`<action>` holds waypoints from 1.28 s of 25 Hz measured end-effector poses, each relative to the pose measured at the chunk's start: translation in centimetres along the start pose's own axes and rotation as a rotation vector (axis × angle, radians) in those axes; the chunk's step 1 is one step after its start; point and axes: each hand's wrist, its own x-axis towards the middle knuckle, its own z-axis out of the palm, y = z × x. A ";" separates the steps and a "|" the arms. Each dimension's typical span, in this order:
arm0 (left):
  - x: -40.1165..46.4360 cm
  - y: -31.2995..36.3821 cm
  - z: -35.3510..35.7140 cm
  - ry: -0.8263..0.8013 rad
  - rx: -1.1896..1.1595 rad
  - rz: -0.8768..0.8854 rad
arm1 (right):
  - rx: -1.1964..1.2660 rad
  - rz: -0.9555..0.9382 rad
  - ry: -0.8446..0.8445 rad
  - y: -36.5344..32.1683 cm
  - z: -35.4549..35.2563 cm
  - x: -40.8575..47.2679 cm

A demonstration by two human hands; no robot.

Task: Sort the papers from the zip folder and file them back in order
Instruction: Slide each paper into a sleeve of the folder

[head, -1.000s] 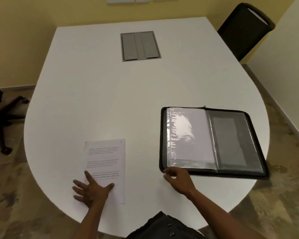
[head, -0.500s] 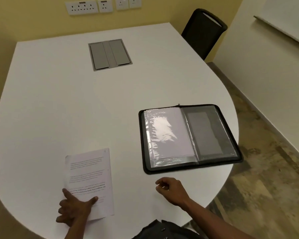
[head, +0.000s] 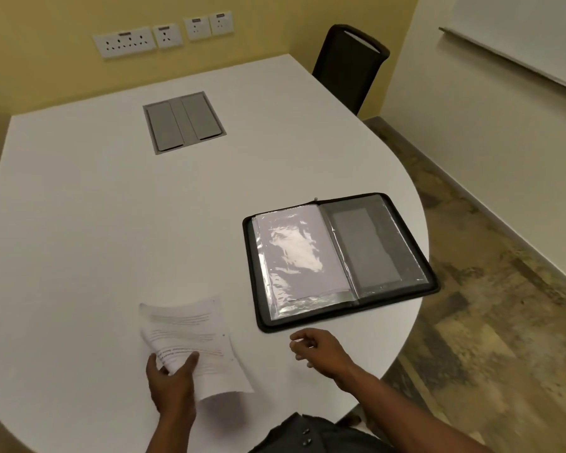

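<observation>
One white counter [head: 111,207] carries everything: one grey hatch [head: 183,122] set into its far part, one black zip folder [head: 337,259] lying open near the right edge with clear sleeves showing, and one printed paper [head: 190,335] near the front. Behind stand one black chair [head: 350,63] and four wall sockets [head: 164,35]. Left hand [head: 170,384] pinches the paper's lower left corner, lifting it. Right hand [head: 321,349] hovers loosely curled and empty, just in front of the folder.
</observation>
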 end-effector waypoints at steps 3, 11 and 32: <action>-3.1 2.0 2.9 -0.147 -0.215 -0.030 | 0.115 0.111 -0.033 -0.8 -1.2 -0.1; -11.6 4.4 9.2 -0.517 -0.171 0.056 | 0.676 0.120 -0.108 -0.6 -6.6 -2.0; -20.2 11.7 29.6 -0.735 0.262 0.402 | 0.567 -0.171 0.178 8.0 -27.0 -4.5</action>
